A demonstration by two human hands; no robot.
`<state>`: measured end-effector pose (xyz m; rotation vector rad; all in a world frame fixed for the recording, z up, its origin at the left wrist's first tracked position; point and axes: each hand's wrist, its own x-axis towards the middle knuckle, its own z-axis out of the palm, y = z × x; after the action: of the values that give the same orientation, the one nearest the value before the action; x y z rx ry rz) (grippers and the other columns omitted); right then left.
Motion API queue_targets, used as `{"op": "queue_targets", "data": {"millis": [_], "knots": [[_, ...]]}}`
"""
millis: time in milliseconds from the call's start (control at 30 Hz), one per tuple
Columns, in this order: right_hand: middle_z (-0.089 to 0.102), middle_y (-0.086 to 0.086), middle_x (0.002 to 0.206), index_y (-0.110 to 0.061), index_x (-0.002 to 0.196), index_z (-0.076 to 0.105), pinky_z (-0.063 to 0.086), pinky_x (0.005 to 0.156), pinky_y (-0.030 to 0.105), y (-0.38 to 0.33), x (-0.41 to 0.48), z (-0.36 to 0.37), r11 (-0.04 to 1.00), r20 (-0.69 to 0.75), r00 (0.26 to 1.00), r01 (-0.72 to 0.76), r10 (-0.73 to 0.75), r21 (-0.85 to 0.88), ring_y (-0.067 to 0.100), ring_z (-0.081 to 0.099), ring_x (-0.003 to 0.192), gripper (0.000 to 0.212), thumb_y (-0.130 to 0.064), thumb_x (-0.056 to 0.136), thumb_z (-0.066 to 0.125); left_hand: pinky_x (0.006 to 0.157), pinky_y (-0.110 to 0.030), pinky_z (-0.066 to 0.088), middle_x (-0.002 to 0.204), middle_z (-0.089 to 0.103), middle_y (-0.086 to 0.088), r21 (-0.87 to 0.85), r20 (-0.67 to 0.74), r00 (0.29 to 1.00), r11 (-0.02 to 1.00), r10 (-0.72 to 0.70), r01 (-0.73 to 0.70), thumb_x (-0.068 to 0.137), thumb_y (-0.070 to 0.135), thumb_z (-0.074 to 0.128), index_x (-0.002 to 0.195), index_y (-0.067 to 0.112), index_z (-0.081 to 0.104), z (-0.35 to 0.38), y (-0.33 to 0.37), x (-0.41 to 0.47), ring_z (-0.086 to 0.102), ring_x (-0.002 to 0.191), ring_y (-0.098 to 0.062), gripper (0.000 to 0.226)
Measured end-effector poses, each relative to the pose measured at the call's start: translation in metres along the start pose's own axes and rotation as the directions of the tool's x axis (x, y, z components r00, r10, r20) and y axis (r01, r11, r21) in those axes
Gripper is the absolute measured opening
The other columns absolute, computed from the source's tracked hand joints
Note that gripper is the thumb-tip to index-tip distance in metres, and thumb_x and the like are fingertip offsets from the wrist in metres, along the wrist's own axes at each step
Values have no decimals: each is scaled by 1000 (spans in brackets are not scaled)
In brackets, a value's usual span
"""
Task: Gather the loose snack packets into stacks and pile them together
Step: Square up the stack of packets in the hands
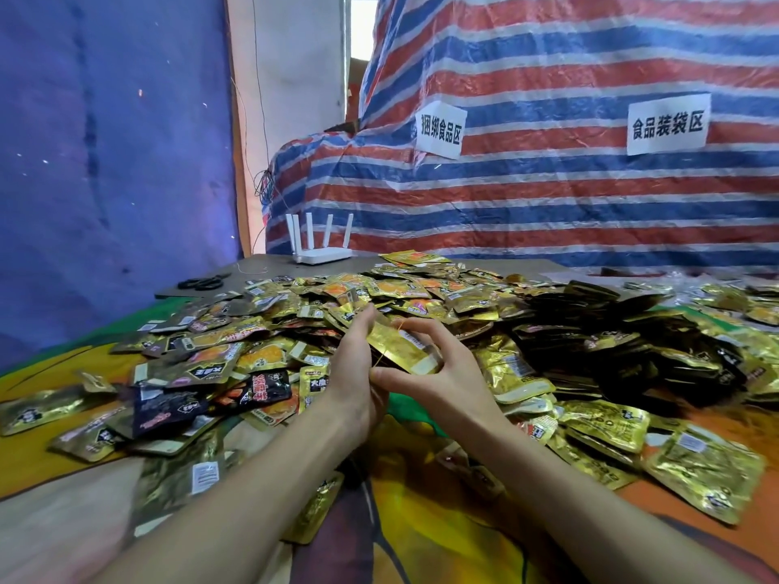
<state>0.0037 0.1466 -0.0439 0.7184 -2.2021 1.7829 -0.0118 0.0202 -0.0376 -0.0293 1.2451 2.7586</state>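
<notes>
Patterned cloth (421, 520), left hand (358, 373) and right hand (447, 385) gripping gold packets (404, 347), striped tarp (548, 196) behind

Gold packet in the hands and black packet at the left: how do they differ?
The gold packet is shiny gold, the black packet black with red print. The left hand and right hand hold the gold packet tilted; the black packet lies loose. Both are flat pouches.

At frame centre the left hand (356, 373) and right hand (447, 379) hold a stack of packets (400, 345) before the heap of loose snack packets (421, 288) on the table (269, 263), with scissors (202, 283) left of a router (322, 255) behind, and 2 paper signs (668, 124) on the tarp (548, 196) at upper right.
</notes>
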Motion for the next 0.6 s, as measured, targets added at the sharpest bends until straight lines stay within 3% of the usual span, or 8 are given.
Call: {"op": "queue_targets", "data": {"millis": [100,167,267,333,400,500,567,600], "knots": [[64,-14,118,-23,122,65,41,77,-1,1,1,2,1000,-11,1000,23,-23,-7,-21,57,98,59,-18,70,92,62,-39,61,92,76,-18,16,5,1000,1000,-2,2,92,54,57,81,1,81,-2,0,0,76,81,-33,60],[65,-12,121,-25,121,65,45,88,9,2,2,2,999,-40,999,33,-34,-38,-9,59,108,62,-20,67,94,55,-36,59,85,76,-17,18,8,1000,1000,1,-1,94,52,55,73,1,80,-2,-1,0,76,74,-32,60],[65,-11,122,-26,116,62,50,98,28,4,4,-1,997,-52,998,30,-34,-66,3,60,115,63,-25,63,95,60,-40,62,87,76,-18,20,-18,1000,1000,5,-5,97,47,54,80,0,80,0,1,-1,76,76,-33,56],[65,-10,119,-31,111,60,52,91,25,5,6,-6,988,-43,998,47,-54,-148,1,61,109,62,-35,59,94,83,-48,61,98,75,-20,60,-70,997,998,37,-32,96,46,56,97,1,75,1,1,0,74,92,-37,49],[62,-14,120,-38,112,57,48,84,19,5,8,-9,970,2,999,33,-34,-240,-3,58,109,68,-51,53,89,102,-54,51,114,72,-21,110,-101,993,993,54,-43,94,46,59,109,2,72,0,-1,0,69,108,-40,49],[53,-23,126,-37,135,45,42,81,9,7,7,-10,950,103,994,-8,42,-311,-8,51,114,94,-59,52,83,103,-52,50,125,68,-17,162,-44,999,987,27,-20,89,53,63,121,11,71,-1,-4,-3,66,115,-37,53],[48,-31,120,-37,140,39,43,73,3,7,5,-10,945,128,991,0,44,-328,-17,49,107,96,-55,56,84,103,-50,50,130,65,-14,237,-9,999,971,43,-40,87,55,64,125,17,70,-3,-4,-1,62,121,-35,54],[49,-30,118,-36,139,39,44,70,3,7,5,-11,943,126,991,3,42,-333,-16,52,103,94,-51,58,85,99,-48,53,123,68,-14,267,5,999,963,44,-44,88,53,63,117,16,75,-5,-4,2,66,116,-34,48]]}}
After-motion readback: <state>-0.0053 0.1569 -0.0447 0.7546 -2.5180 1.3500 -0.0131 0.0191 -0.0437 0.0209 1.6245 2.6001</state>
